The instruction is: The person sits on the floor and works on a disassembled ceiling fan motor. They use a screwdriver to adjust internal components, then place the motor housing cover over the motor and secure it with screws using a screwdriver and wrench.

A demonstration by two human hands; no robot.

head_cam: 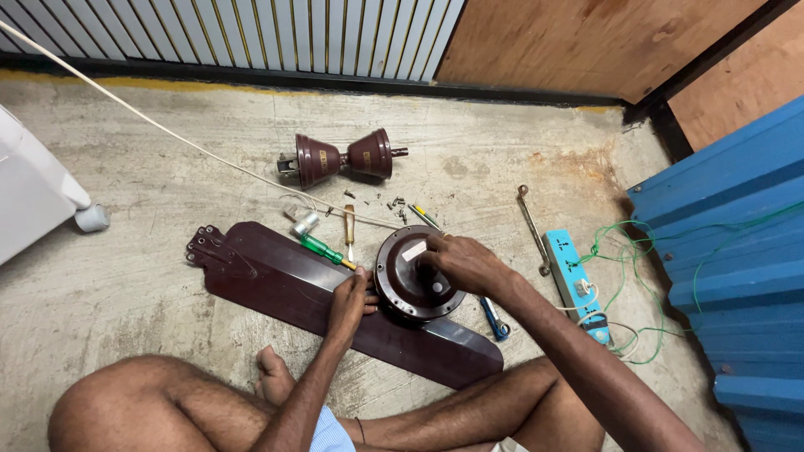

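Observation:
A dark maroon ceiling fan motor [414, 280] rests on stacked maroon fan blades [276, 276] on the concrete floor. My left hand [350, 301] is at the motor's left edge, gripping a green-handled screwdriver [322, 249] whose tip points toward the motor. My right hand [462, 261] rests on top of the motor at its right side, fingers curled over the hub. My bare legs are folded below the blades.
Two maroon canopy cups on a rod [339, 159] lie farther back, with loose screws [394, 203] and a wooden-handled tool [349, 224] nearby. A spanner [533, 228], blue extension strip [572, 280], green wires [628, 276], blue pliers [496, 320] sit right. A white cord [151, 121] crosses left.

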